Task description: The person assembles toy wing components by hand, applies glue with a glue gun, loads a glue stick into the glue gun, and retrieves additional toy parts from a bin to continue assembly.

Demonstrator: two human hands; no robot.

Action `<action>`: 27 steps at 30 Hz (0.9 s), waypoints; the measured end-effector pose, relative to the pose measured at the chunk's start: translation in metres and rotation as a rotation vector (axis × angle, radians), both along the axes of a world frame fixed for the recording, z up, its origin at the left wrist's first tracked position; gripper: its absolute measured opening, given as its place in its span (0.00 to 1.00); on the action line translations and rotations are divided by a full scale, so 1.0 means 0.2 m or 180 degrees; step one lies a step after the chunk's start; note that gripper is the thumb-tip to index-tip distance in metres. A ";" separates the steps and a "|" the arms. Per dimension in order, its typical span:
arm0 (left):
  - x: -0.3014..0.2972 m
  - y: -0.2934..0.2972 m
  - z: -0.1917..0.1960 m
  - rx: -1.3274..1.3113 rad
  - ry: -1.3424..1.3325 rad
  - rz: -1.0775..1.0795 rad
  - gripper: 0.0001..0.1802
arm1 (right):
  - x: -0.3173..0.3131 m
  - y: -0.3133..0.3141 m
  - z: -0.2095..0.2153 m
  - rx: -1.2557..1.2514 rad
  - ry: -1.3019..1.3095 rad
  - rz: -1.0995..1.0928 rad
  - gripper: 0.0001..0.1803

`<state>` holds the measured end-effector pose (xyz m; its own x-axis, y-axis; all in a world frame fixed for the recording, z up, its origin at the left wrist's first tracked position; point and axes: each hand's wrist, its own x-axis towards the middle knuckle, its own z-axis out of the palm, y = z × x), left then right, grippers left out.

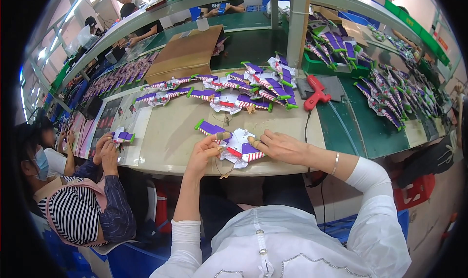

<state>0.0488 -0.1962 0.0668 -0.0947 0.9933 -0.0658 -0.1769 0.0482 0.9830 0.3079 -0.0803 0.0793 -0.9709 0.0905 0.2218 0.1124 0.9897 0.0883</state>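
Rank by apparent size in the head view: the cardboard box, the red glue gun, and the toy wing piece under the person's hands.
1. Cardboard box, plainly largest.
2. Toy wing piece held by the left hand and right hand.
3. Red glue gun.
The last two look close; the toy lies nearer the camera, so that order is unsure.

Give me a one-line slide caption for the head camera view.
Left hand and right hand press a white-and-purple toy wing piece on a beige worktable.

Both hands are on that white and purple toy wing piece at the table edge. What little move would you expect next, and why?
Probably pressing the parts together: the left hand pinches the purple wing tip, the right hand pins the red-striped side of the toy wing piece flat on the table. The finished-looking row of wing pieces lies beyond.
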 end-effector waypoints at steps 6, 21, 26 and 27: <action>0.01 -0.01 0.07 0.1467 0.2901 0.0998 0.16 | -0.02 0.01 0.02 -0.0014 -0.0054 0.0107 0.29; 0.26 -0.16 -0.11 0.0724 0.1539 0.1154 0.12 | 0.03 -0.07 -0.04 -0.0086 0.0187 -0.0249 0.28; 0.34 -0.30 -0.14 0.1410 0.2679 0.0829 0.38 | 0.01 -0.23 0.09 -0.0389 0.0773 -0.0673 0.36; 0.34 -0.31 -0.17 0.1617 0.2898 0.0924 0.41 | 0.00 -0.25 0.11 -0.0912 0.0625 -0.0568 0.47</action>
<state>0.1169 -0.2585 0.0333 -0.1357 0.8164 0.5613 0.6910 -0.3281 0.6441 0.3073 -0.1304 0.1018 -0.8759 0.3393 0.3430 0.2723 0.9345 -0.2293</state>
